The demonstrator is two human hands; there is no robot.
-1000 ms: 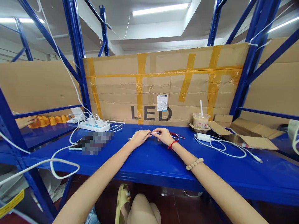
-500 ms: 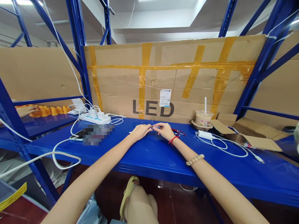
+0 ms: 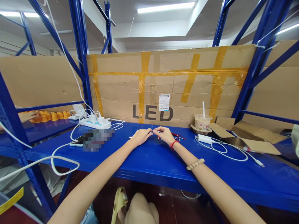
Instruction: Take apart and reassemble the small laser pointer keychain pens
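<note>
My left hand [image 3: 140, 137] and my right hand [image 3: 164, 135] meet over the middle of the blue table, fingertips almost touching. Both are closed in a pinch around a slim, shiny, pen-like rod [image 3: 154, 132], mostly covered by the fingers. What looks like a metal tip [image 3: 130, 137] pokes out at the left of my left hand; whether it belongs to the same rod I cannot tell. Just behind my right wrist, which wears a red string, lies a thin red-and-dark object [image 3: 178, 136], partly hidden and too small to name.
On the left are a white power strip [image 3: 95, 124] with cables and a phone [image 3: 78, 141] beside a blurred patch. At the right stand a drink cup [image 3: 202, 121], a white cable [image 3: 224, 151] and an open carton [image 3: 252, 133]. Another person's hand [image 3: 26, 116] is near orange cups [image 3: 54, 116].
The head view has tilted up slightly, so the scene sits lower. My right fingers have shifted a little on the rod; both hands stay together at the same spot.
</note>
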